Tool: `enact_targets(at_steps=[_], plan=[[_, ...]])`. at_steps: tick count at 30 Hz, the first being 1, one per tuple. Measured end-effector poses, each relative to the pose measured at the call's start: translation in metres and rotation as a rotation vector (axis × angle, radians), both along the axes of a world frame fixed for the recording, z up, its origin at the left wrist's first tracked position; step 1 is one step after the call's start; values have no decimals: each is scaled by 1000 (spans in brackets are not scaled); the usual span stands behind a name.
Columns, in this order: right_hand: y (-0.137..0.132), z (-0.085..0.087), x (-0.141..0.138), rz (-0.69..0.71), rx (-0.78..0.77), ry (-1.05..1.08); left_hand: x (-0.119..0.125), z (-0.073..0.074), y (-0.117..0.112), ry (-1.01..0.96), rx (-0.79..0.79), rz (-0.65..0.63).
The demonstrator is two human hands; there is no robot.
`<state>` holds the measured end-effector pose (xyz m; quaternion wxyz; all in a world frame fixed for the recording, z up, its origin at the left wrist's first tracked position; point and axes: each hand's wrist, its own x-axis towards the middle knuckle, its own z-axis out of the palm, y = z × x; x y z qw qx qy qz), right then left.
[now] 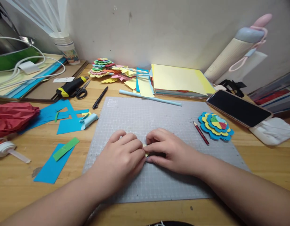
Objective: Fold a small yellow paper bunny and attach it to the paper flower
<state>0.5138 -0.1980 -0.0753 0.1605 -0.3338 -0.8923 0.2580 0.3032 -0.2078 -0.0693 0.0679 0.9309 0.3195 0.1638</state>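
Note:
Both my hands rest on the grey cutting mat (159,119) with their fingertips meeting. My left hand (122,152) and my right hand (168,150) are closed in a pinch on a small yellow paper piece (145,146), of which only a sliver shows between the fingers. A red pencil (201,132) lies on the mat to the right of my right hand. Next to it sits a layered paper flower (215,125) in blue and yellow with a coloured centre.
Blue paper scraps (65,121) and a green strip (65,148) lie left of the mat. Scissors (82,91), a black pen (100,97), a yellow paper stack (180,80), more paper flowers (102,67) and a phone (238,108) ring the far side.

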Motion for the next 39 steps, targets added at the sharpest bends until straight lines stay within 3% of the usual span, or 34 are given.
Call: enact_targets(at_steps=[4, 7, 13, 16, 21, 33, 39], plan=[[1, -6, -1, -7, 43, 86, 1, 2, 2, -40, -85, 36], [-1, -5, -3, -50, 35, 234, 0, 7, 3, -179, -214, 88], [-14, 8, -11, -211, -281, 488, 1, 15, 1, -455, -628, 194], [-19, 12, -13, -228, -342, 528, 2, 17, -1, -545, -731, 237], [-27, 17, -13, -283, -278, 540, 1, 19, -3, -588, -608, 157], [-38, 26, -11, -130, 87, 431, -2, 29, -12, -493, -382, -9], [-41, 28, -8, -114, 169, 425, -3, 32, -12, -477, -278, -53]])
